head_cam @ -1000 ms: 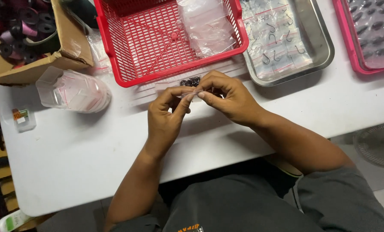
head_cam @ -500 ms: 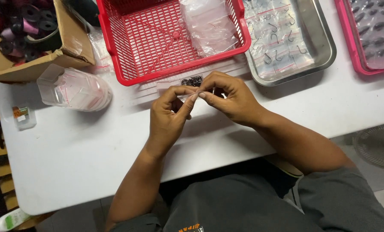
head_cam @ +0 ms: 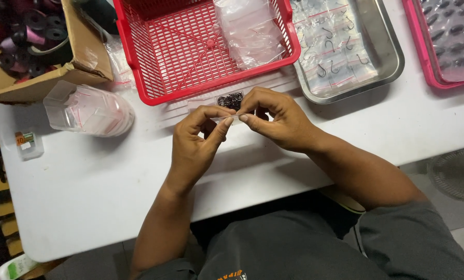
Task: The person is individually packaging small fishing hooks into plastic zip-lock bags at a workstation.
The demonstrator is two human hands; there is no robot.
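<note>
Near the red basket (head_cam: 190, 52), both hands pinch a clear bag (head_cam: 231, 119).

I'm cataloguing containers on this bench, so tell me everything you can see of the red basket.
The red basket is a rectangular tray of what looks like moulded plastic, with a lattice floor and slotted walls under a solid rim. It sits upright on the white table, its far end cut off by the frame. A loose heap of clear plastic bags fills its right side. Neither hand touches it.
</note>
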